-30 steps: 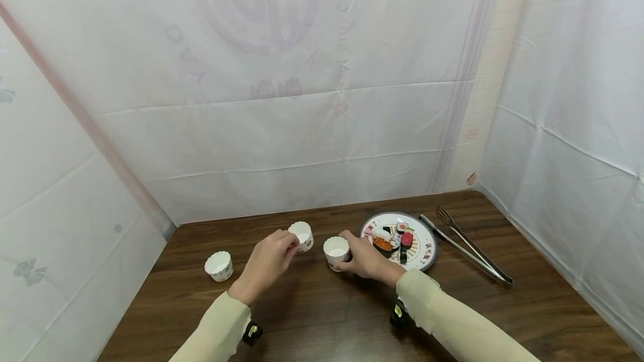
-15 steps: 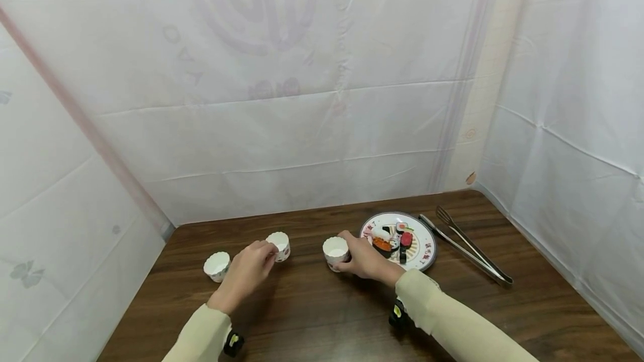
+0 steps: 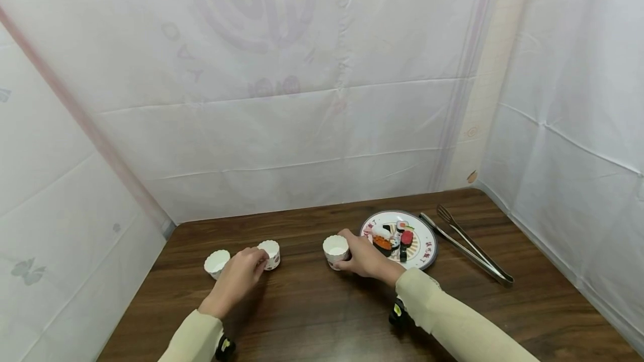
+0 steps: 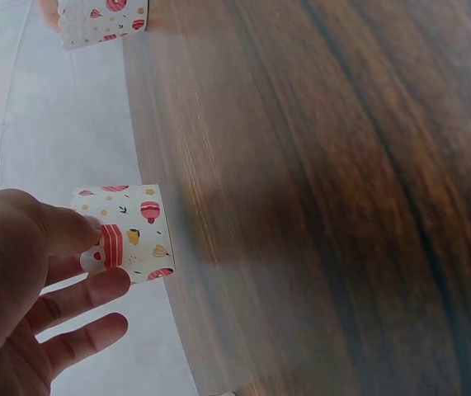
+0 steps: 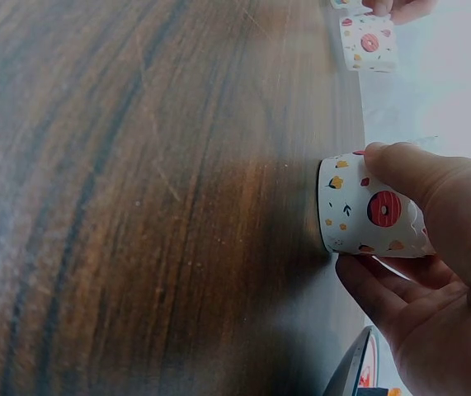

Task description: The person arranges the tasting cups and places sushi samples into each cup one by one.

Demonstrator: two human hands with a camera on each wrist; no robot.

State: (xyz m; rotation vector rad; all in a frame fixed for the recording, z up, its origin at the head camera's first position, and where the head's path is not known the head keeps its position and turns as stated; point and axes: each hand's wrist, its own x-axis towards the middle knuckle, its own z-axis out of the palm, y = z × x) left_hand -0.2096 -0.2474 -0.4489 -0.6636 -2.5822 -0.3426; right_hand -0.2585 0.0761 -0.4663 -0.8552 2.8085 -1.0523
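With thumb and fingers my left hand [image 3: 237, 274] pinches the side of a white paper baking cup [image 3: 270, 256]. In the left wrist view this cup [image 4: 140, 231] shows red and yellow prints and stands on the wooden table. Farther right, my right hand [image 3: 367, 258] grips a second paper baking cup [image 3: 334, 246]; a red donut print on that cup [image 5: 383, 208] faces the right wrist camera. A third baking cup [image 3: 216, 261] stands at the left, partly hidden by my left hand. All three cups are upright with scalloped rims.
A white plate [image 3: 421, 261] with several sushi pieces [image 3: 382, 243] lies just right of my right hand. Metal tongs [image 3: 470, 247] rest on the wooden table [image 3: 312, 317] beyond it. White sheeting [image 3: 302, 155] hangs along the back and both sides.
My left hand has moved left and slightly nearer with its baking cup, away from the right-hand cup and toward the third one. The right hand and its cup have stayed in place.
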